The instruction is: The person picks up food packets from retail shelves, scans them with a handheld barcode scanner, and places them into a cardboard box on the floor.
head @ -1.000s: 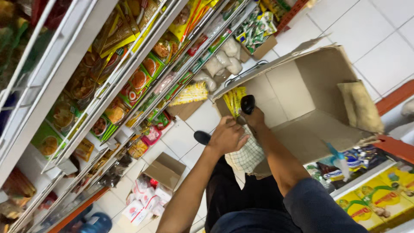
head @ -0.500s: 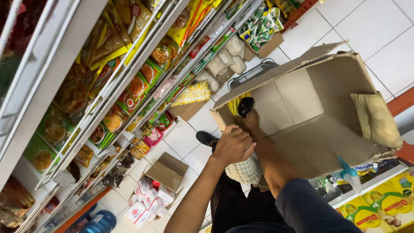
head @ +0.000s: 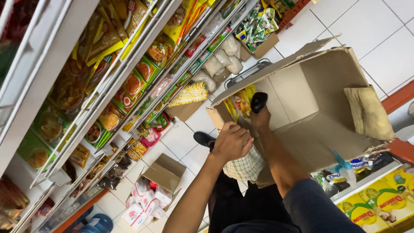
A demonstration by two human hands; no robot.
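A large open cardboard box (head: pixel 321 129) lies tipped toward me, with yellow packets (head: pixel 239 103) standing in its near corner. My right hand (head: pixel 261 118) reaches into that corner and grips a small black handheld device (head: pixel 258 101). My left hand (head: pixel 232 142) is curled at the box's near rim, just below the right hand, above a green-checked cloth (head: pixel 246 166). A beige sack-like pouch (head: pixel 368 113) rests on the box's far side.
Shelves of snack packets (head: pixel 129 82) run along the left. A small open carton with white-and-red packs (head: pixel 157 185) sits on the tiled floor. My black shoe (head: pixel 202 138) is beside the box. Yellow-green bottles and a spray bottle (head: pixel 345 166) stand at lower right.
Both hands stay at the box's near corner. The view has swung, so more of the box's inside and the beige pouch shows.
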